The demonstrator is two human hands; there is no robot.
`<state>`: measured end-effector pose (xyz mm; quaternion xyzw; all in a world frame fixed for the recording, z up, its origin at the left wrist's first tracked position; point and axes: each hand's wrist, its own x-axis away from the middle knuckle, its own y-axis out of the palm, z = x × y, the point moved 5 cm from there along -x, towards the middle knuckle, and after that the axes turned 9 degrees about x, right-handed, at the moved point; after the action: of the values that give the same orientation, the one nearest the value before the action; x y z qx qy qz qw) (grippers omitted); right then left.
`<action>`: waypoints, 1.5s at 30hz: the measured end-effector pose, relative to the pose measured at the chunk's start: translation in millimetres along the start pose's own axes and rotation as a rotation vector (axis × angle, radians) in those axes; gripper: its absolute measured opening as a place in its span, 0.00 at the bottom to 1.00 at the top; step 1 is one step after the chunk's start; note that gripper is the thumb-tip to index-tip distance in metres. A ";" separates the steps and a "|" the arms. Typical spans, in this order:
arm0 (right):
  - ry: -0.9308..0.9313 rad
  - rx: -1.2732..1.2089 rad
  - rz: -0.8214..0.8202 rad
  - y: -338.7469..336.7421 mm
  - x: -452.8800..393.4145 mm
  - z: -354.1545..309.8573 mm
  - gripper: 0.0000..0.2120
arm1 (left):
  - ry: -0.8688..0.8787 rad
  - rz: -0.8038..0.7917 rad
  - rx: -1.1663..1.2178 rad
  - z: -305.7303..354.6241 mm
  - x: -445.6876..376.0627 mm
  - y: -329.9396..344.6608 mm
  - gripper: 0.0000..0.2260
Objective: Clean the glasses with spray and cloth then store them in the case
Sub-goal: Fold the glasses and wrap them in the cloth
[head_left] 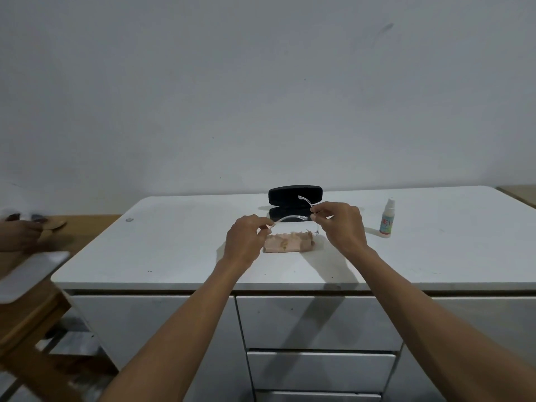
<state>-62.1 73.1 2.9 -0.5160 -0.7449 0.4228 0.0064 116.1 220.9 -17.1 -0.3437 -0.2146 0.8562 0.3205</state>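
Both of my hands hold a pair of clear-framed glasses (290,218) in the air above the white cabinet top (174,250). My left hand (246,239) pinches the left end of the frame and my right hand (339,224) pinches the right end, with one temple arm sticking up past the fingers. A folded pink cloth (287,243) lies on the top right under the glasses. Behind them a black glasses case (295,200) stands open. A small white spray bottle (387,220) stands upright to the right of my right hand.
The cabinet has drawers (319,323) below its front edge. At the far left another person's hand (20,233) rests over a wooden table (87,227), and a white board (26,274) and wooden frame sit beside the cabinet. A plain wall stands behind.
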 end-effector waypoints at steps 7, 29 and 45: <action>-0.053 0.091 -0.055 7.9 -3.8 -7.0 0.06 | -0.018 -0.144 -0.035 -1.0 -5.2 14.1 0.09; -0.174 0.289 -0.428 21.0 3.2 -4.1 0.24 | -0.012 -0.350 0.037 6.2 -2.5 -2.5 0.22; -0.236 0.374 -0.499 18.9 2.9 -1.0 0.27 | 0.002 -0.433 -0.126 2.8 -1.0 -8.0 0.23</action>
<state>-48.6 78.0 -9.7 -0.2548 -0.7536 0.5944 0.1179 117.8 225.4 -10.1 -0.3097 -0.3359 0.7522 0.4749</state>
